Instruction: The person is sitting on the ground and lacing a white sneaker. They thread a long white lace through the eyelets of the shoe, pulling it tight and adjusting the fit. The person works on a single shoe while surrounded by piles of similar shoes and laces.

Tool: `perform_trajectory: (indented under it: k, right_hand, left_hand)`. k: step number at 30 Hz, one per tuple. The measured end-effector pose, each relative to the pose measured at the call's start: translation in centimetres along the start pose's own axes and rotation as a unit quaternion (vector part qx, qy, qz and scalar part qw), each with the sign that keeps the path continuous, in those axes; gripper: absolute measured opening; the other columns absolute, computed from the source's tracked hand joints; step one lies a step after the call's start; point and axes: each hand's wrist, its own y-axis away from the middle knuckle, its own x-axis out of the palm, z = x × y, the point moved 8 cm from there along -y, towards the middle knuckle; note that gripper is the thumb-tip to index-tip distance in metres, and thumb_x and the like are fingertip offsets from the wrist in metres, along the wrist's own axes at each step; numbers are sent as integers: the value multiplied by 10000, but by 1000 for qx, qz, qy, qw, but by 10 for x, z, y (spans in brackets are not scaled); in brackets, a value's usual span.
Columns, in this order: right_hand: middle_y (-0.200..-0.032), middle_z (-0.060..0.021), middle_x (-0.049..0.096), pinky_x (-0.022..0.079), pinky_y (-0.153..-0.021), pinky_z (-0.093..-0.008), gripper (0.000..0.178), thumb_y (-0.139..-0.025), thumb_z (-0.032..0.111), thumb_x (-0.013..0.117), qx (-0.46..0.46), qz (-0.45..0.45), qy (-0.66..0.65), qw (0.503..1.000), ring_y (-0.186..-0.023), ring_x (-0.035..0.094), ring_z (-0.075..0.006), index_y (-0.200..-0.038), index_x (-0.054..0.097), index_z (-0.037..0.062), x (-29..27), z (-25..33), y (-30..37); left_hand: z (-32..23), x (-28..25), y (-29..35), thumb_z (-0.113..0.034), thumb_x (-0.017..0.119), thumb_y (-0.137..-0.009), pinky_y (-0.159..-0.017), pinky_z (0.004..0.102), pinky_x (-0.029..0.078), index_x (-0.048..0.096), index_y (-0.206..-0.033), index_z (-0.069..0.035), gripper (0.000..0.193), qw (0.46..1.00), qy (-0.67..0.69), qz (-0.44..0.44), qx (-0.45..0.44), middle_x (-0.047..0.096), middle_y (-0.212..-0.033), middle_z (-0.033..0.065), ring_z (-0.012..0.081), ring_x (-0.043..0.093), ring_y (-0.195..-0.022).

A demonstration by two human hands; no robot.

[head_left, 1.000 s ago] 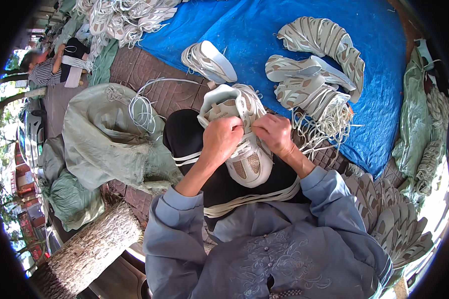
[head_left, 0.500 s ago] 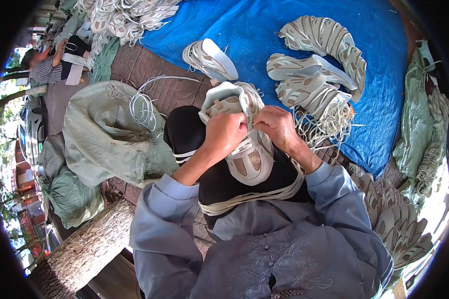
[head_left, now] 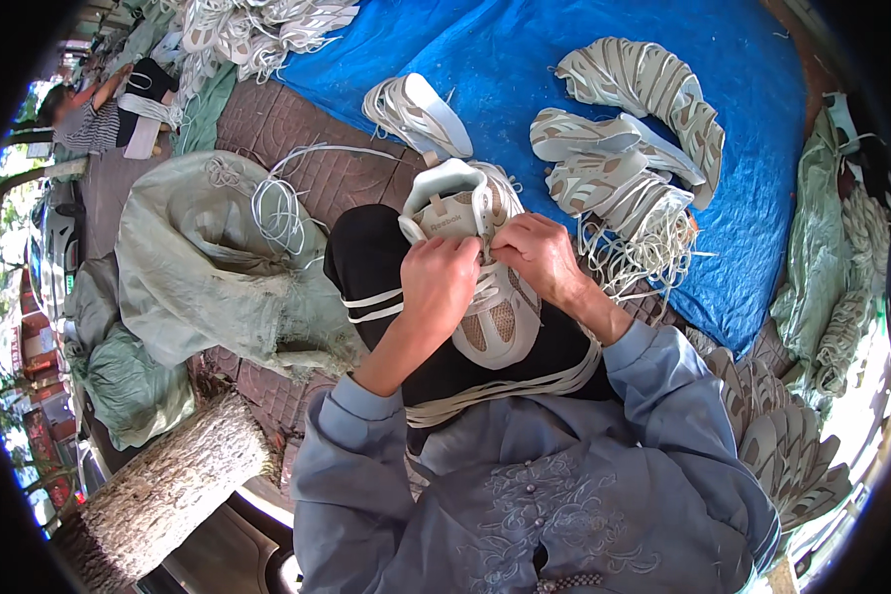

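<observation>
A beige and white sneaker (head_left: pixel 495 335) rests on my lap, its toe toward me and its padded collar away from me. Both hands meet over its lacing. My left hand (head_left: pixel 442 279) is closed in a pinch at the eyelets, beside the tongue (head_left: pixel 449 217). On the other side of the lacing, my right hand (head_left: pixel 543 255) pinches close to the left fingertips. Part of the white shoelace (head_left: pixel 486 288) shows below the fingers; the exact grip points are hidden. A bundle of loose pale laces (head_left: pixel 510 393) lies across my black-clad thighs.
A blue tarp (head_left: pixel 485 49) ahead carries rows of similar sneakers (head_left: pixel 653 79) and a tangle of laces (head_left: pixel 639 252). A pale woven sack (head_left: pixel 183 297) lies left, near a log-like trunk (head_left: pixel 168 485). More shoe pieces (head_left: pixel 782 445) stand at right. Another person (head_left: pixel 89 119) sits far left.
My left hand has shifted slightly toward me and left, uncovering more of the tongue. My right hand stays at the lacing, fingers still pinched. The view has shifted a little.
</observation>
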Motion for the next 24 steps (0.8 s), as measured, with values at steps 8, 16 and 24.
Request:
perform_trajectory:
  k: [8,16,24]
  right_hand:
    - [-695,-43,588,455,-582,-261,151,-631,-1,679,185,21,-134,973,-644,564,-140,-763,615,39,-7,-27,13]
    - [-715,-38,583,450,-587,-234,159,-633,-29,678,179,74,-218,957,-642,555,-99,-770,604,6,10,-7,4]
    - [-760,-50,589,495,-618,-297,198,-587,60,702,-105,5,-30,994,-695,571,-195,-771,632,83,-16,60,-1]
  left_hand:
    - [0,21,-19,-105,584,-695,-534,400,456,578,-652,-63,60,992,90,83,-21,575,-594,109,293,585,-564]
    - [35,-5,0,-160,531,-734,-532,394,432,624,-705,-70,133,944,164,271,-94,553,-605,152,310,579,-585]
    - [49,-42,61,-86,581,-782,-463,183,308,625,-835,15,122,660,670,131,-313,529,-624,23,50,413,-514]
